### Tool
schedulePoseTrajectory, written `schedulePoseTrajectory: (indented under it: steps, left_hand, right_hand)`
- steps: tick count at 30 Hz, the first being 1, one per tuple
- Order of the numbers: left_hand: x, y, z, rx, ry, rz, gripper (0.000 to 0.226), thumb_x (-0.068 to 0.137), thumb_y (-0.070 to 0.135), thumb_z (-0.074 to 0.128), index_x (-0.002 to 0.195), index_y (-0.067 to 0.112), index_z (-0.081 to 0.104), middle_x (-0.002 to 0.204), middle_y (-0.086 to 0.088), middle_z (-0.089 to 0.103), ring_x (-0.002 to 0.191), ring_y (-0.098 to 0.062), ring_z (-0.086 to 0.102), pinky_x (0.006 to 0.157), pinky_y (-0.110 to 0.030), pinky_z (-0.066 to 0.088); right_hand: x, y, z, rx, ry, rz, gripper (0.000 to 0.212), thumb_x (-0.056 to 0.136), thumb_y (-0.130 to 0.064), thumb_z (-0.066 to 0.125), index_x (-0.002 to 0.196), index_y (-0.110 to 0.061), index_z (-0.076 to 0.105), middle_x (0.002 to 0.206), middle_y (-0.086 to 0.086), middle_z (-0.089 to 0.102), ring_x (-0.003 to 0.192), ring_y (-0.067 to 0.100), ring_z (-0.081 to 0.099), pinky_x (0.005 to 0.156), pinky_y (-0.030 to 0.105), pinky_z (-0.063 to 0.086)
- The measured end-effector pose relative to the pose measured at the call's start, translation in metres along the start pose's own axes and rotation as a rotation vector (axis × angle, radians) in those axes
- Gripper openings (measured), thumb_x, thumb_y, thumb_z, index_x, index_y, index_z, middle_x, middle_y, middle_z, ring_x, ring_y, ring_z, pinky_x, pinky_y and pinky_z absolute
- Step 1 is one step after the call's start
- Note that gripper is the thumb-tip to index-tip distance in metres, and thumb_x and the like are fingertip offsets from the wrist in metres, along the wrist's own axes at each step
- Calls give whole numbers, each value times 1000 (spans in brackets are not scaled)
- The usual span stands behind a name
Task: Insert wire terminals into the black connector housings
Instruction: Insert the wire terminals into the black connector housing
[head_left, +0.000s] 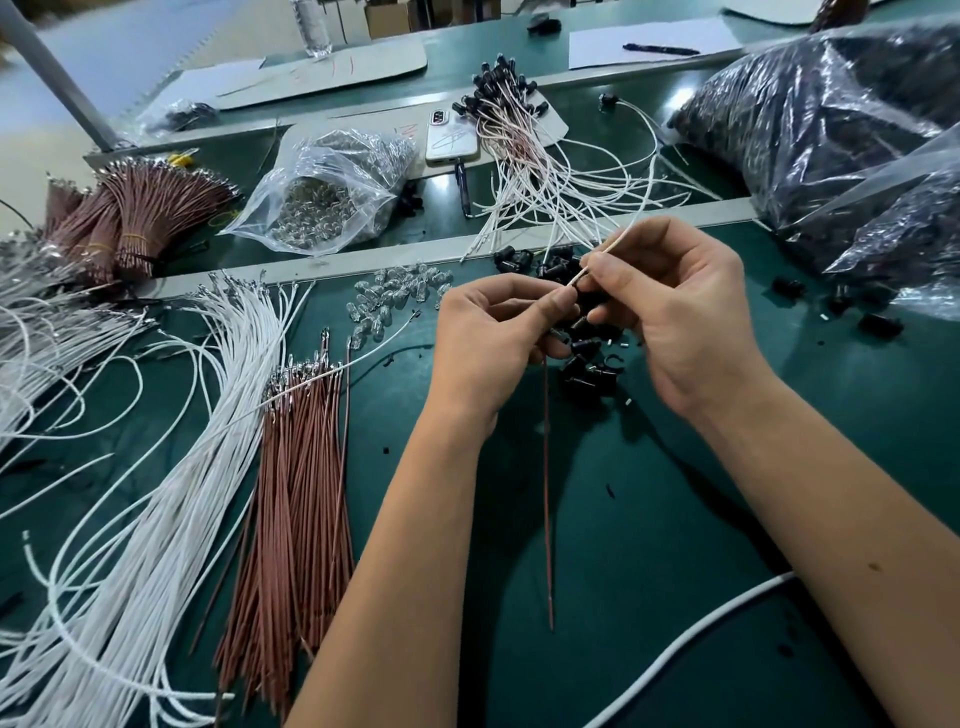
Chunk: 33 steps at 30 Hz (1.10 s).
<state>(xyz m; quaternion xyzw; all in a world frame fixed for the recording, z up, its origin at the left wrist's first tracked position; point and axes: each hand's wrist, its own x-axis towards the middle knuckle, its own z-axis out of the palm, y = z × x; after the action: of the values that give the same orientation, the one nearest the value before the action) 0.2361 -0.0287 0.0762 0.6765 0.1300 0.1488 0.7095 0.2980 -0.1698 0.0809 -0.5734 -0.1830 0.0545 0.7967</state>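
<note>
My left hand (493, 332) pinches a small black connector housing (581, 325) between thumb and fingers; the housing is mostly hidden. A brown wire (546, 478) hangs down from it toward me. My right hand (670, 306) pinches a white wire (605, 257) near its terminal end, the tip right at the housing. The wire's free end runs up and away. Loose black housings (589, 371) lie on the green mat under my hands.
White wires (171, 467) and brown wires (296, 493) lie fanned at left. Clear bulbs (395, 296) sit ahead, a bag of them (332, 192) behind. Finished assemblies (524, 150), a phone (451, 137) and large bags of black parts (831, 119) lie beyond.
</note>
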Motion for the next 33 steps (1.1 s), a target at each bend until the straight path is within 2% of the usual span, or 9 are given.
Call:
schedulePoseTrajectory:
  steps: [3,6,9,12,15,20,25,33]
  left_hand:
    - [0,2,-10,54,-80,14,19,86,2,77,104,5,76,86,-14,78,59,-17,67,60,-23,50]
    - [-2,4,-14,41,-131,-7,36,84,-9,74,118,2,68,91,-14,78,63,-17,70,62,-21,54]
    - [-2,5,-14,17,-149,-36,31,85,-11,72,112,-4,61,94,-17,78,66,-20,72,61,-21,55]
    - [-2,5,-15,-60,-179,-58,19,89,-12,65,103,1,62,99,-19,77,70,-21,72,65,-22,55]
    - [-1,6,-18,-220,-212,-107,19,91,-12,60,98,5,65,103,-20,75,73,-20,72,67,-21,57]
    - [1,7,-20,-472,-303,-235,24,81,-5,62,100,5,70,92,-14,74,68,-16,70,69,-20,57]
    - [0,8,-21,-568,-381,-295,28,80,-2,58,101,4,76,96,-18,73,71,-16,68,64,-19,57]
    - [-2,14,-22,-626,-362,-310,26,83,1,57,98,3,77,93,-19,71,68,-18,68,62,-17,57]
  right_hand:
    - [3,-3,-4,76,15,27,11,93,3,70,97,-6,65,79,5,73,74,18,71,58,24,55]
    - [5,-4,-8,117,-3,62,15,93,2,70,106,-6,69,81,3,73,76,16,71,59,22,54]
    - [6,-5,-10,104,-43,86,18,93,0,70,111,-5,72,80,2,73,76,14,70,59,21,54]
    - [6,-6,-12,90,-59,95,14,93,-3,72,106,-8,74,80,2,72,77,15,69,58,22,53]
    - [6,-7,-12,129,-63,110,13,91,-4,72,103,-8,74,80,3,72,77,15,70,59,21,52]
    - [6,-11,-11,251,-66,154,15,81,-10,74,96,-9,72,80,3,72,74,15,70,57,19,50]
    - [6,-13,-11,289,-67,177,12,80,-9,73,92,-10,72,78,2,72,71,14,70,55,18,48]
    - [4,-12,-10,269,-75,222,13,79,-11,74,91,-10,71,75,2,72,69,12,70,53,16,47]
